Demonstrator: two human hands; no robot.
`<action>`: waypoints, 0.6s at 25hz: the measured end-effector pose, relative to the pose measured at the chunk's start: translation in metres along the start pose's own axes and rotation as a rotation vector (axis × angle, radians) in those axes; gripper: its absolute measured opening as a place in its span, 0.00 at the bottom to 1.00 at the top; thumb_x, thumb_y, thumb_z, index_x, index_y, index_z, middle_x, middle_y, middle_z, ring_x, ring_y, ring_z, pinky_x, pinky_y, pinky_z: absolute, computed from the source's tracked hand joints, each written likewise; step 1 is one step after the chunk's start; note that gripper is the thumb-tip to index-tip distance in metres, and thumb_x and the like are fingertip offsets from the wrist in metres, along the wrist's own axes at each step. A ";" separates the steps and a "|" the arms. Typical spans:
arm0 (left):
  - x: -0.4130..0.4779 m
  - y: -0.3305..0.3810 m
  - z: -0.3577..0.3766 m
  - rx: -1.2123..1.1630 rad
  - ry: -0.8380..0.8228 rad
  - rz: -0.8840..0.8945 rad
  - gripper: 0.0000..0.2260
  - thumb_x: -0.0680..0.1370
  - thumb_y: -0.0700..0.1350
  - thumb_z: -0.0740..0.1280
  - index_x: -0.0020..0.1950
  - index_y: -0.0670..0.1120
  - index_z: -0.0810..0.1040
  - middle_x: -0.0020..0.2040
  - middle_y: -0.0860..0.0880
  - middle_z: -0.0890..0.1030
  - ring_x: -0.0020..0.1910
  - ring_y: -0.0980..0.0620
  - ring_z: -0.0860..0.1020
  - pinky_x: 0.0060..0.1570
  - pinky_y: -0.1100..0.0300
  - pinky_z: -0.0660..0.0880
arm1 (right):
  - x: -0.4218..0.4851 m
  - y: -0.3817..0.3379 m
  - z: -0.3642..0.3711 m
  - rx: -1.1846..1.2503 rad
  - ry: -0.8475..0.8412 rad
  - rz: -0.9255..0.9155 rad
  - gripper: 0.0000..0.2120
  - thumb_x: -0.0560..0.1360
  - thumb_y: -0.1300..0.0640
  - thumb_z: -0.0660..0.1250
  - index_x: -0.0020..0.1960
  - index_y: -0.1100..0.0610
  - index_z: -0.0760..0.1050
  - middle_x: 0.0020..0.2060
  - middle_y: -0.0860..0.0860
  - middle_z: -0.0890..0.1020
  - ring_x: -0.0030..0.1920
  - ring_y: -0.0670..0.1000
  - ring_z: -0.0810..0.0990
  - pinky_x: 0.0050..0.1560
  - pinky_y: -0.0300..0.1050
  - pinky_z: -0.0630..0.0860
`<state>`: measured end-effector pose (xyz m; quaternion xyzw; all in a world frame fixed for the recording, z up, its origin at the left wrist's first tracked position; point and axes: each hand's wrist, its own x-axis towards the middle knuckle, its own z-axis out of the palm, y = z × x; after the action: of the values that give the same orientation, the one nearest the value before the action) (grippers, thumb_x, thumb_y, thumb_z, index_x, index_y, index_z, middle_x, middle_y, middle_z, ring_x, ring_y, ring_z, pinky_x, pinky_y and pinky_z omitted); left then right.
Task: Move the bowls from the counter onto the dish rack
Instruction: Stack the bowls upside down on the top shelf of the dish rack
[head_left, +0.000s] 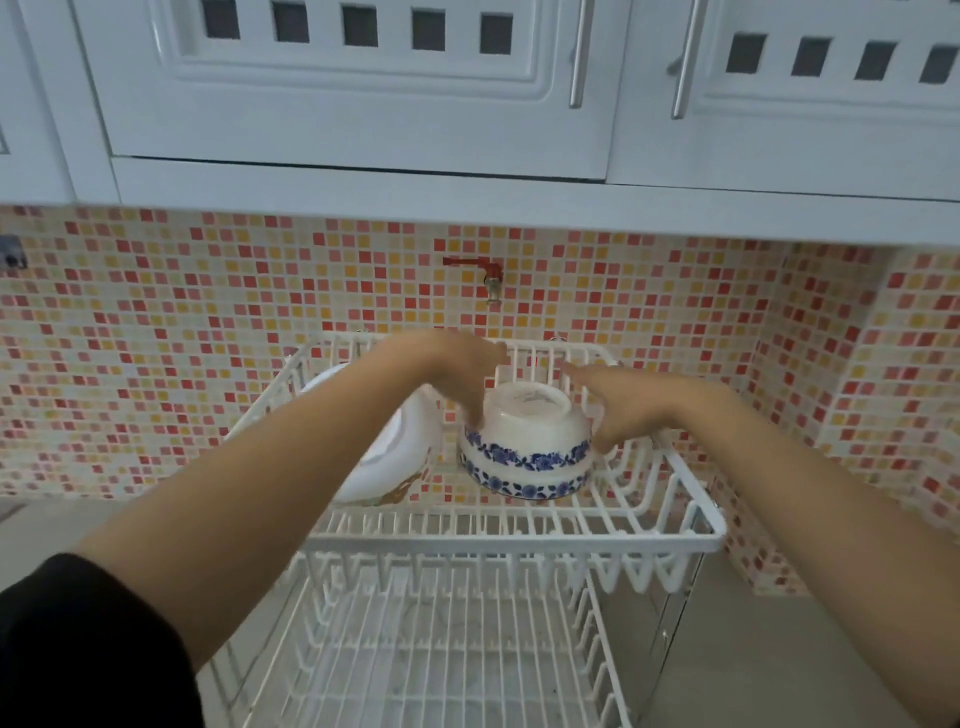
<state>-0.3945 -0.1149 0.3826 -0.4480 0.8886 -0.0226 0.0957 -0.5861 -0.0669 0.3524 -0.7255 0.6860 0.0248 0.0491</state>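
Note:
Two white bowls with blue flower bands (525, 441) sit stacked upside down on the upper tier of a white wire dish rack (519, 535). My left hand (462, 374) is at the stack's left side and my right hand (618, 405) at its right side, fingers spread. Both hands are blurred; whether they touch the top bowl I cannot tell. A white plate (384, 452) leans on edge in the rack to the left of the bowls, partly hidden by my left forearm.
The rack's lower tier (441, 649) holds nothing. A red tap (483, 275) juts from the mosaic tile wall behind the rack. White cabinets (363, 78) hang overhead. Grey counter (779, 649) lies to the right of the rack.

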 end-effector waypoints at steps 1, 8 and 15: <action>-0.009 -0.008 -0.006 0.005 0.053 0.019 0.37 0.74 0.49 0.70 0.78 0.44 0.56 0.75 0.45 0.66 0.72 0.45 0.67 0.70 0.50 0.66 | -0.002 -0.007 -0.006 -0.020 0.031 0.000 0.46 0.71 0.59 0.71 0.79 0.52 0.46 0.78 0.50 0.55 0.76 0.53 0.58 0.75 0.49 0.60; -0.065 -0.093 -0.004 -0.047 0.279 0.014 0.17 0.82 0.45 0.54 0.67 0.39 0.72 0.67 0.42 0.75 0.65 0.44 0.74 0.60 0.55 0.70 | 0.009 -0.116 -0.024 -0.003 0.243 -0.117 0.29 0.81 0.44 0.51 0.77 0.58 0.55 0.76 0.55 0.62 0.74 0.56 0.64 0.72 0.52 0.64; -0.123 -0.230 0.028 -0.071 0.293 -0.094 0.19 0.83 0.46 0.52 0.69 0.39 0.71 0.69 0.41 0.74 0.67 0.43 0.72 0.65 0.51 0.68 | 0.052 -0.271 -0.018 0.117 0.268 -0.119 0.28 0.82 0.46 0.49 0.77 0.61 0.55 0.76 0.57 0.60 0.75 0.57 0.61 0.72 0.51 0.61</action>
<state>-0.1354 -0.1529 0.4024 -0.4842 0.8713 -0.0608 -0.0519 -0.3137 -0.1059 0.3753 -0.7575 0.6425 -0.1153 0.0009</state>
